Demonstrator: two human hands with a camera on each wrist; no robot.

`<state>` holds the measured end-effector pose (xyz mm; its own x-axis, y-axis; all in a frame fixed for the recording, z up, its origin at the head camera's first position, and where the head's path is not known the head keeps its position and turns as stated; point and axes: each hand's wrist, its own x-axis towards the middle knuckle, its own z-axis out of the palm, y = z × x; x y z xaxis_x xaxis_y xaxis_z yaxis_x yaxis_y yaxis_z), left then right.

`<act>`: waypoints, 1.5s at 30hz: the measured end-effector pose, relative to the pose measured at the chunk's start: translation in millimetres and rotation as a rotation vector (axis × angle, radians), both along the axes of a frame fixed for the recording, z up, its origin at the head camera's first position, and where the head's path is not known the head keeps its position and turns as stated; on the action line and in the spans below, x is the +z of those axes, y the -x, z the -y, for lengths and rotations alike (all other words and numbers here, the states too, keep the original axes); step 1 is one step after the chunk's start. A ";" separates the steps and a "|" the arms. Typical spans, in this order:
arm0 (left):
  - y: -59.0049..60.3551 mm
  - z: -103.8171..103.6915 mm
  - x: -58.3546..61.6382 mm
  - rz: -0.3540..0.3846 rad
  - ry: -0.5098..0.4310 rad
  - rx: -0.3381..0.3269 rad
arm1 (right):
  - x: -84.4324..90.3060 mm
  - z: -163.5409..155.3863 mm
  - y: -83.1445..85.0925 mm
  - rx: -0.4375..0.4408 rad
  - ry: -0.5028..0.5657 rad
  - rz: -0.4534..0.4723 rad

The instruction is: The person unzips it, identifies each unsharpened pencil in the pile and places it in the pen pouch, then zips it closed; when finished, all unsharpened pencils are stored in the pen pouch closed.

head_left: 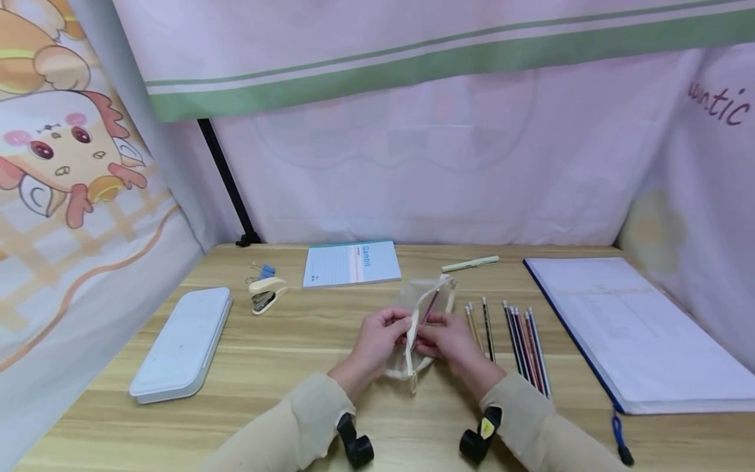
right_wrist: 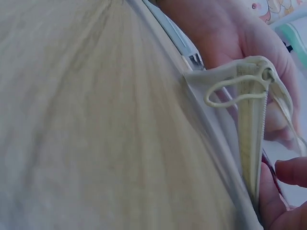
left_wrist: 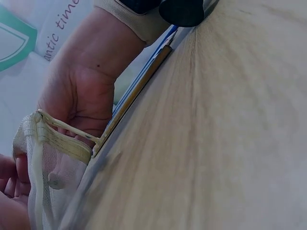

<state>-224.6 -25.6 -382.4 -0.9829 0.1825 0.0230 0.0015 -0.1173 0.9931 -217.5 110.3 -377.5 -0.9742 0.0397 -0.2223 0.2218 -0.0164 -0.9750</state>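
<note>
Both hands meet at the centre of the head view, low over the bench. The left hand and right hand each pinch an edge of a pale mesh pouch, fingers curled on its zipper rim. The pouch lies tilted, its mouth toward the person, with a dark red pencil showing through the mesh inside.

In the right wrist view the pouch's cream zipper band runs down the right of the frame, with a cord loop at its top end. In the left wrist view the mesh hangs at lower left, just above the wood.

Right of the hands a row of pencils lies side by side, near but apart from the pouch. Farther right sits a big folder; at upper centre a notebook and a pen; at left a stapler and a white case.

To do this well, I judge the two pinches should keep the mouth spread and taut, so that a pencil slides in straight without snagging mesh or zipper teeth.
</note>
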 end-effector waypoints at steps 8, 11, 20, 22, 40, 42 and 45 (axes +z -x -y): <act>-0.1 2.4 0.3 0.005 -0.020 0.026 | 18.0 -26.4 -0.8 -0.007 -0.088 -0.060; 0.0 4.1 0.3 0.010 -0.019 0.029 | 22.2 -44.5 0.0 -0.002 -0.155 -0.098; 0.3 8.6 -0.1 0.009 -0.011 0.032 | 14.7 -91.9 -1.8 0.063 -0.508 -0.114; 0.3 9.2 -0.2 0.018 -0.008 0.034 | 11.7 -98.8 -1.3 0.074 -0.537 -0.099; 0.3 11.2 -0.1 0.029 -0.003 0.046 | 11.2 -108.5 7.4 0.241 -0.863 0.032; 0.3 11.4 -0.2 0.032 -0.001 0.045 | 11.7 -108.2 8.0 0.225 -0.832 0.051; 0.5 11.6 -0.6 0.032 0.002 0.042 | 12.5 -108.3 7.4 0.167 -0.741 0.043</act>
<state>-225.1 -37.2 -382.9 -0.9900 0.1408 -0.0089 -0.0255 -0.1159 0.9929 -224.9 218.6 -365.1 -0.9714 0.0456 -0.2328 0.2016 0.6762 -0.7086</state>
